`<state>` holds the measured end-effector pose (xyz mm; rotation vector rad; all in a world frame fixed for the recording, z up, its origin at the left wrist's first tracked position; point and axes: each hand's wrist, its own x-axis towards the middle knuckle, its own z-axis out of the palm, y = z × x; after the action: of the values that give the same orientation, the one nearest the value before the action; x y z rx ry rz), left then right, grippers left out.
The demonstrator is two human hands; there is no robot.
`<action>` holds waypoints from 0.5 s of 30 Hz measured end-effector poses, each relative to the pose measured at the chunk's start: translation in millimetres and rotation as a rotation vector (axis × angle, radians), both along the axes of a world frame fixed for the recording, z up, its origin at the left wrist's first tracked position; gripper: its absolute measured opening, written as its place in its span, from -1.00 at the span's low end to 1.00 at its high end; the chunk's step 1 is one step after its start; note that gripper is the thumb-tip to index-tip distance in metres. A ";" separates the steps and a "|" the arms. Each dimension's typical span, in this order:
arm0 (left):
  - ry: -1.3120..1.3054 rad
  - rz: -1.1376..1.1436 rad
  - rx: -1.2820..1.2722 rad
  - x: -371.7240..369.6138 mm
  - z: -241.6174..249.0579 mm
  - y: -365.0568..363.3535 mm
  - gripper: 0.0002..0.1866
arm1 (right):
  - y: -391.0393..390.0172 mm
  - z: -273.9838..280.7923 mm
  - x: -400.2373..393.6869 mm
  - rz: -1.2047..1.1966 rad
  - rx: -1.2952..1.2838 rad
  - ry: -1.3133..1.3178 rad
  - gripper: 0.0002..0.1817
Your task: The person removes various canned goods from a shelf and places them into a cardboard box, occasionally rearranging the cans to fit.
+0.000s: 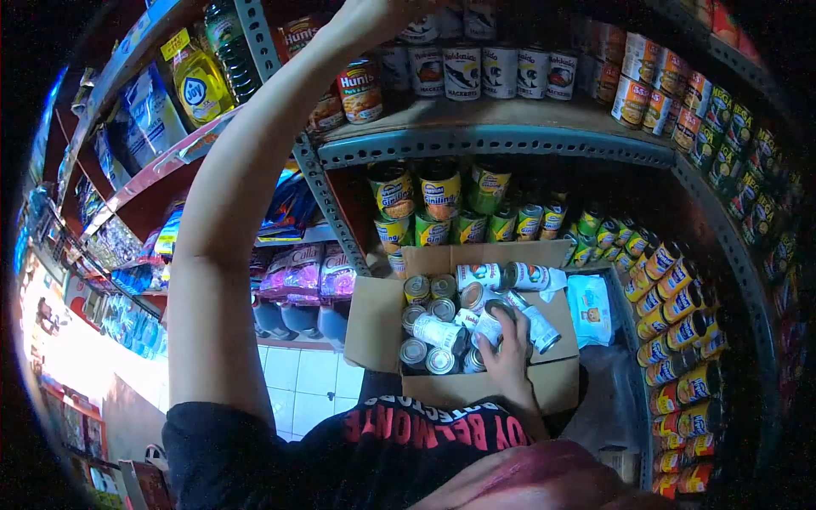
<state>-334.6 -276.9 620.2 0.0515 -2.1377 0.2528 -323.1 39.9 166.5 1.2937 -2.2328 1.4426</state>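
Note:
My right hand (512, 347) is down inside an open cardboard box (374, 319), its fingers wrapped round a white-labelled can (488, 325). Around it in the box are several more cans, some upright with round metal lids showing and others on their sides, such as a red-and-green labelled can (478, 275). My left arm stretches up across the view to the upper shelf. At the top edge, my left hand (387, 10) is partly cut off near the white mackerel cans (463, 72); its fingers are not clear.
Below the upper shelf edge (493, 144) stand yellow and green Giniling cans (440, 197). More cans (676, 289) line the right side. A blue-and-white pack (590, 308) lies beside the box. Purple Calla packs (297, 274) and a yellow Joy bottle (200, 83) fill shelves at left.

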 end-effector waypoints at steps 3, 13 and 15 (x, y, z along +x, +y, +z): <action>0.000 0.119 -0.011 -28.7 4.6 -36.5 -0.54 | 0.3 1.8 1.7 0.000 -0.009 -0.015 -0.36; -0.138 0.264 0.008 -104.1 25.9 -91.3 -0.03 | 4.4 -5.0 2.2 0.022 -0.071 -0.011 -0.34; -0.297 0.194 -0.138 -89.7 33.0 -90.4 0.04 | 9.6 4.9 -1.3 0.035 -0.074 0.030 -0.30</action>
<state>-424.2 -367.3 653.2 0.1499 -2.4060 0.5507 -324.4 49.5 171.4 1.3286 -2.1273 1.4920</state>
